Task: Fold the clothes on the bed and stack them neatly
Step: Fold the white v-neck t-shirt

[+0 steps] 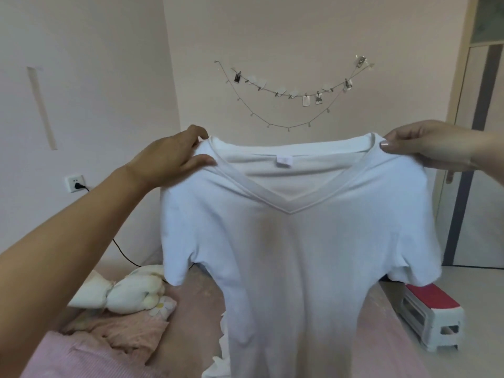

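Observation:
A white V-neck T-shirt (pixel 297 255) hangs upright in front of me, front side facing me, its label showing inside the collar. My left hand (pixel 169 156) pinches its left shoulder beside the collar. My right hand (pixel 433 148) pinches the right shoulder in the same way. The shirt is stretched flat between both hands, and its short sleeves droop at each side. Its hem runs below the frame. The pink bed (pixel 196 304) lies underneath, mostly hidden by the shirt.
A cream soft toy (pixel 133 291) and a crumpled pink cloth (pixel 117 334) lie on the bed at the left. A white stool with a red top (pixel 433 315) stands on the floor to the right. A black cable (pixel 122 252) runs from a wall socket.

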Available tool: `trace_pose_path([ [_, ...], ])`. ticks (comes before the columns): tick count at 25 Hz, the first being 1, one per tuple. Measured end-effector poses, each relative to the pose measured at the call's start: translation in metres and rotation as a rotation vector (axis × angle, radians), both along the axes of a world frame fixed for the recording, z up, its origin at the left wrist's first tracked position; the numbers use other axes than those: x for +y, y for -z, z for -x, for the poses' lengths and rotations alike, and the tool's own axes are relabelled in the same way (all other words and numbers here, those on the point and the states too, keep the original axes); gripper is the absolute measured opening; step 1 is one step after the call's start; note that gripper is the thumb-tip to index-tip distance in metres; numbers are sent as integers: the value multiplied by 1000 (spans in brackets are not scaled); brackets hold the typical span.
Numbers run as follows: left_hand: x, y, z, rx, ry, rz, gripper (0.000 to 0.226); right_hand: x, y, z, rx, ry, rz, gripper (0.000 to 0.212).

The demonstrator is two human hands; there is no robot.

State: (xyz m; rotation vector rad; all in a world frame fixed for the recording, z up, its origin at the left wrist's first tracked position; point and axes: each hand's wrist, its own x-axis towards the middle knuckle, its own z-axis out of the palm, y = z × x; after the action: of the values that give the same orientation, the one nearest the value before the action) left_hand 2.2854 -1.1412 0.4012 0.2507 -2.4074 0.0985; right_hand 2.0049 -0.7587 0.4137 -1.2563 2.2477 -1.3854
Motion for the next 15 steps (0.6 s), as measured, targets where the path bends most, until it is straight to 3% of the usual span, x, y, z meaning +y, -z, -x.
trace_pose_path([
  [5, 8, -7, 8, 171, 90, -223, 24, -13, 0, -6, 219, 133, 153, 21],
  [9, 19, -3, 15, 454, 261, -808, 15, -21, 9, -11, 367, 196, 296, 24],
  [10, 20, -3, 17, 484, 270, -870, 15, -23, 12, -11, 380, 215, 332, 23],
  [15, 20, -1, 25, 394, 149, -777, 19, -32, 19, -7, 347, 291, 403, 26],
])
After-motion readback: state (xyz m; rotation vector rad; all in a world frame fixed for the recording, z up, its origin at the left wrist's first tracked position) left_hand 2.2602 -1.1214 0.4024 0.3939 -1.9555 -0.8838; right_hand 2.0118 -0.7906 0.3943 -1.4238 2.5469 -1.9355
